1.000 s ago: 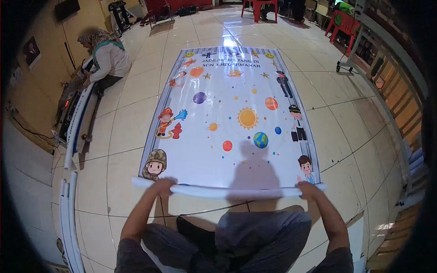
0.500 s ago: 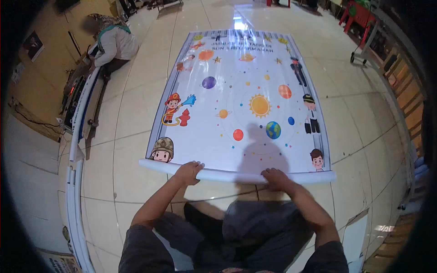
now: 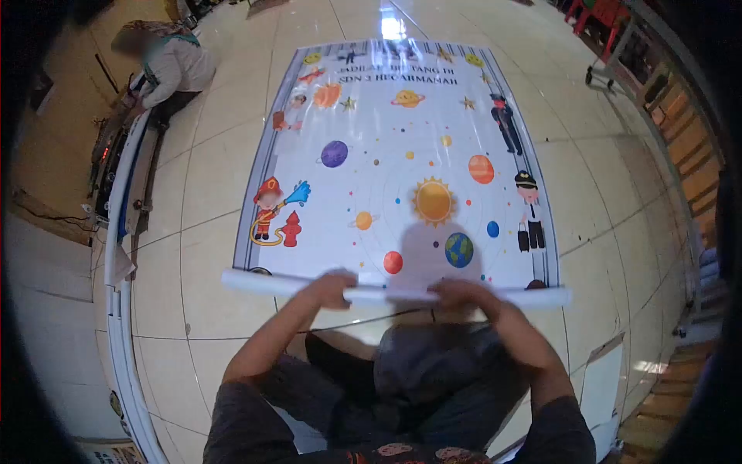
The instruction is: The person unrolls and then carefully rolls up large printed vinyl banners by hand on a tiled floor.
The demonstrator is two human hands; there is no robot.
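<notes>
A printed banner point(image 3: 301, 213) lies face up on the floor, showing planets, a sun and cartoon figures. Its near edge is wound into a white roll point(image 3: 390, 295) across the front of my folded legs. My left hand point(image 3: 328, 290) curls over the roll left of its middle. To the right of the middle, my right hand point(image 3: 462, 295) wraps over the same roll, slightly blurred. Both sets of fingertips are partly hidden. My shadow falls on the banner near the earth picture.
A person point(image 3: 170, 69) sits at the upper left beside dark equipment point(image 3: 108, 158) and a long white rail point(image 3: 120, 224). A wheeled metal frame point(image 3: 614, 46) and red chairs point(image 3: 599, 15) stand at the upper right. Wooden slats point(image 3: 688, 147) line the right side.
The roll has taken up more of the banner: the soldier and boy pictures at the near corners are now almost wholly wound in. My hands have come a little closer together.
</notes>
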